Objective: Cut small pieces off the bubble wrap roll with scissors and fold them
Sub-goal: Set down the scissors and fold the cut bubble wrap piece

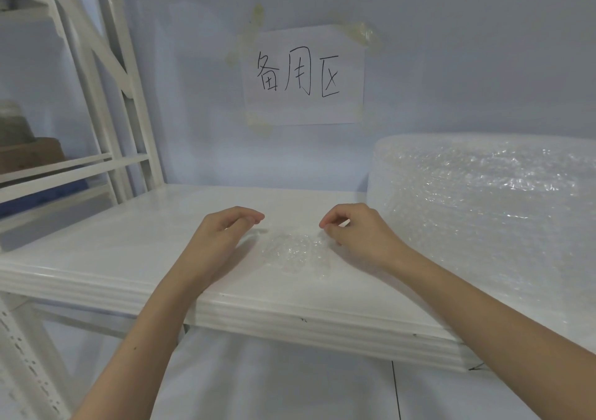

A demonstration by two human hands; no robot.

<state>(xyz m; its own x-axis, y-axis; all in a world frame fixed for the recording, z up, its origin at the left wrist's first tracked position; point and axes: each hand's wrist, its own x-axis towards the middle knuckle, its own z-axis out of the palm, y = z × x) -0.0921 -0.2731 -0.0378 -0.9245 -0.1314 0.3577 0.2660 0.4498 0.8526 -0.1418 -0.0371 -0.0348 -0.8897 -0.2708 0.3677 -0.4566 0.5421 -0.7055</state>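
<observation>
A small clear piece of bubble wrap (295,253) lies flat on the white shelf board (129,258), between my two hands. My left hand (222,239) hovers just left of the piece, fingers curled and apart, holding nothing. My right hand (358,235) sits at the piece's right edge, thumb and forefinger pinched at its upper right corner. The big bubble wrap roll (483,206) lies on the shelf at the right, close to my right forearm. No scissors are in view.
A paper sign with handwritten characters (304,76) is taped to the blue wall behind. White metal shelving uprights (106,96) stand at the left, with a brown box (29,153) behind them. The shelf's front edge (290,319) runs below my wrists.
</observation>
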